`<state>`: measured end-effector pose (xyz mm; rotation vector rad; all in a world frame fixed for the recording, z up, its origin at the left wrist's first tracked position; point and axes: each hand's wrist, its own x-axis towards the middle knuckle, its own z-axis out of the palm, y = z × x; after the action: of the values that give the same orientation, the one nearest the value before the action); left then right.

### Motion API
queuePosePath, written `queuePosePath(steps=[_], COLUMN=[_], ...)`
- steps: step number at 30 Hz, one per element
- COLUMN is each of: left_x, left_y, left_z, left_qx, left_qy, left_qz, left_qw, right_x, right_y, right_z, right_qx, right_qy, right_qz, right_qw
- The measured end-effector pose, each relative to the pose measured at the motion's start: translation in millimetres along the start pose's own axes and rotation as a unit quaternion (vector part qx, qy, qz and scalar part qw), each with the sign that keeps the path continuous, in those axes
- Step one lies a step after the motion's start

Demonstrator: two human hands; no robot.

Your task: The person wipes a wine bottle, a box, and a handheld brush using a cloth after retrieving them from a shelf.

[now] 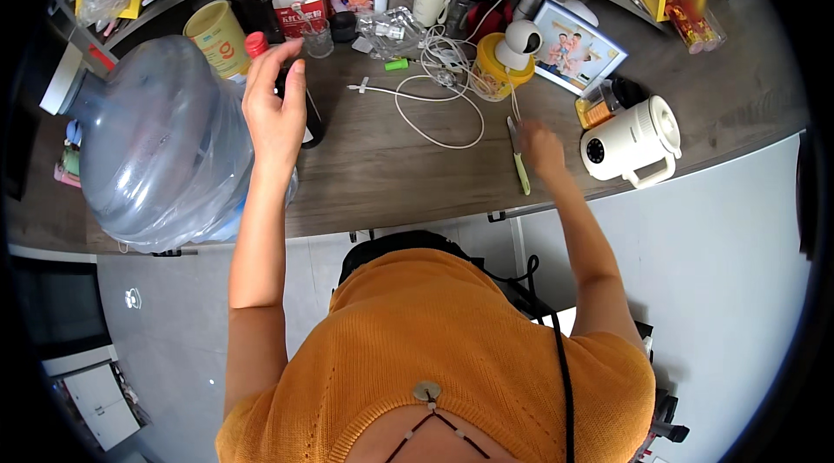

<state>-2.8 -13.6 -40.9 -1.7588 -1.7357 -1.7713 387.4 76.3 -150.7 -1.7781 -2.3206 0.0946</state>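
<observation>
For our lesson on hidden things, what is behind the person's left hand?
Behind the left hand stands a red-capped dark bottle; its cap and lower body show, but the hand covers much between.

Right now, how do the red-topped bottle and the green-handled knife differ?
The red-topped bottle appears to stand; the green-handled knife lies flat. The bottle is dark and thick; the knife is slim and paler. The left hand partly hides the bottle; the right hand is beside the knife. Both are on the desk.
</observation>
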Motion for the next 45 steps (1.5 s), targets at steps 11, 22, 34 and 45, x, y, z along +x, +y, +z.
queuePosePath(steps=[11, 22, 34, 45], left_x=[-36, -29, -9, -7], left_y=[-8, 3, 26, 13], left_z=[30, -1, -12, -26], left_qx=[-0.063, -0.030, -0.034, -0.024], left_qy=[-0.057, -0.023, 0.009, 0.017], left_qz=[-0.054, -0.018, 0.017, 0.004], left_qw=[0.995, 0.999, 0.999, 1.000], right_x=[-51, -59, 68, 90], right_y=[38, -37, -192, -210], right_z=[85, -7, -151, -174], right_qx=[-0.034, 0.178, 0.065, -0.036], right_qy=[-0.033, 0.151, 0.366, 0.394], right_qz=[0.132, -0.023, -0.257, -0.294], right_qw=[0.990, 0.972, 0.892, 0.870])
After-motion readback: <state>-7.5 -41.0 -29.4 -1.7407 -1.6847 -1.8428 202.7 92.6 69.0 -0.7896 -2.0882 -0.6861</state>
